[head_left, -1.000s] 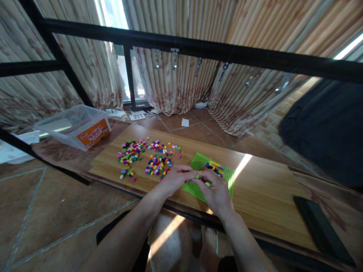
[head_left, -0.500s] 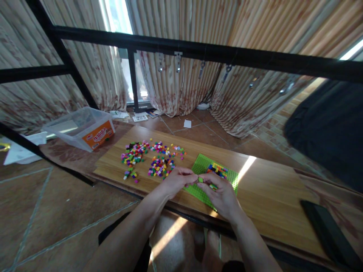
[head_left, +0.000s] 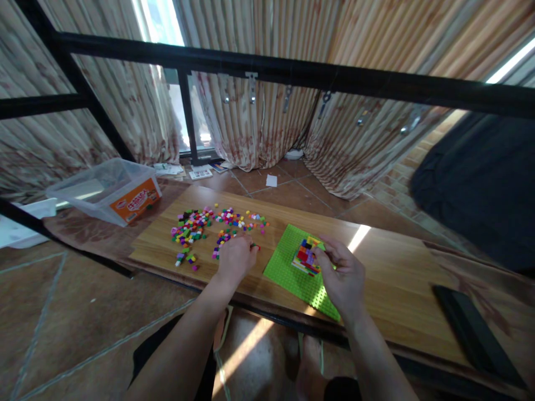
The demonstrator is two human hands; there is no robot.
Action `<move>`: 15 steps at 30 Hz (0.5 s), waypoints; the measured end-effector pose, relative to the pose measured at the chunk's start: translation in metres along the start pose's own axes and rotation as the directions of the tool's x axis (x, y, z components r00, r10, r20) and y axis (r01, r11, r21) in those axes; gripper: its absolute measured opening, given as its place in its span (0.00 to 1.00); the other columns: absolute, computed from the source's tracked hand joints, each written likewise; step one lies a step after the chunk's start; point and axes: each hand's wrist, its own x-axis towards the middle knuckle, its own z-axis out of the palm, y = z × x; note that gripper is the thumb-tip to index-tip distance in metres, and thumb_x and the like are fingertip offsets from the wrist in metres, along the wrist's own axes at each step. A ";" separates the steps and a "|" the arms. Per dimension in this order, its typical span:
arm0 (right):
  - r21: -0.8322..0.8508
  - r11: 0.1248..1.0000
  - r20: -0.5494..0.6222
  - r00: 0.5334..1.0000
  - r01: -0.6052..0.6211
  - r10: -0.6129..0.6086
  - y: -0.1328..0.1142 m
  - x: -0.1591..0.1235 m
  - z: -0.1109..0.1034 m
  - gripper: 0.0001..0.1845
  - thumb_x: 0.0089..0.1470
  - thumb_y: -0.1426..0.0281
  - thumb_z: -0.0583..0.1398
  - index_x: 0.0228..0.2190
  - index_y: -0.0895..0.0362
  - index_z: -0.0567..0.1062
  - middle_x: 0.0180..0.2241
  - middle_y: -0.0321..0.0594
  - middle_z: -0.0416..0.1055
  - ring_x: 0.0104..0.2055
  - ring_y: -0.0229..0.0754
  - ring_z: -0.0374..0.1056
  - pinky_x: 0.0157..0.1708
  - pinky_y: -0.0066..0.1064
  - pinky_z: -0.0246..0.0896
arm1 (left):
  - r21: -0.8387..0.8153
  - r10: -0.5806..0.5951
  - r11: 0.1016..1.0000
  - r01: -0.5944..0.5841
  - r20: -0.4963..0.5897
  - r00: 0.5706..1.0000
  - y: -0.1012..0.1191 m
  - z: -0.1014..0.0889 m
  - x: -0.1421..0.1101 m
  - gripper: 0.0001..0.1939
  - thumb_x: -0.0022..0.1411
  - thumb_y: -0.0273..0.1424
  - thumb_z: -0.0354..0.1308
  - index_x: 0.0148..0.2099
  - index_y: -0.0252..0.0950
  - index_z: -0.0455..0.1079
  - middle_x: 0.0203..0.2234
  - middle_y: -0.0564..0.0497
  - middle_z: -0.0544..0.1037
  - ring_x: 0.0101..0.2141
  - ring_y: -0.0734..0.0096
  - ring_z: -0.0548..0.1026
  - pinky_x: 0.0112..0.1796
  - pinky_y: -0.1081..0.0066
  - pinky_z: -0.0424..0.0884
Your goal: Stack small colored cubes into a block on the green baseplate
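My right hand is closed in a pinch at a small lime-green brick, right at the top of a block of stacked colourful bricks. That stack stands on a green studded baseplate, and my fingers partly cover its right side. Over to the left, my left hand reaches down into a pile of loose bricks, its fingers curled. What they hold, if anything, is hidden beneath the hand.
A larger heap of small bricks lies further left on the wooden board. Behind it stands a clear plastic box with an orange label. A dark flat object rests at the right end. A black metal rail crosses above.
My hands have moved apart. The left went left to the loose bricks; the right shifted to the stack with the lime-green brick. The whole stack shows more plainly now.
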 end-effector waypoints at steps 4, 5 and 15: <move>-0.012 1.000 0.007 1.000 0.011 -0.011 -0.005 -0.001 -0.002 0.16 0.54 0.60 0.61 0.42 0.56 0.75 0.33 0.41 0.78 0.31 0.41 0.74 0.34 0.34 0.72 | 0.013 -0.060 0.998 0.060 -0.021 0.998 0.000 0.001 0.000 0.07 0.56 0.30 0.58 0.38 0.37 0.74 0.34 0.43 0.78 0.35 0.60 0.76 0.34 0.67 0.66; -0.021 1.000 0.021 1.000 0.012 -0.012 -0.007 -0.002 -0.002 0.16 0.54 0.60 0.60 0.42 0.55 0.74 0.33 0.41 0.79 0.32 0.41 0.75 0.35 0.34 0.72 | -0.004 -0.072 0.997 0.072 -0.028 0.997 0.001 0.000 0.000 0.09 0.56 0.29 0.58 0.40 0.37 0.73 0.36 0.43 0.78 0.36 0.60 0.76 0.34 0.67 0.67; -0.211 0.962 0.200 0.971 0.175 -0.133 -0.007 -0.007 0.003 0.12 0.59 0.62 0.57 0.42 0.52 0.73 0.39 0.41 0.77 0.39 0.44 0.74 0.43 0.39 0.70 | -0.914 0.131 0.381 0.143 0.207 0.970 0.044 -0.002 0.001 0.13 0.60 0.37 0.55 0.30 0.34 0.72 0.20 0.54 0.70 0.23 0.75 0.66 0.26 0.74 0.60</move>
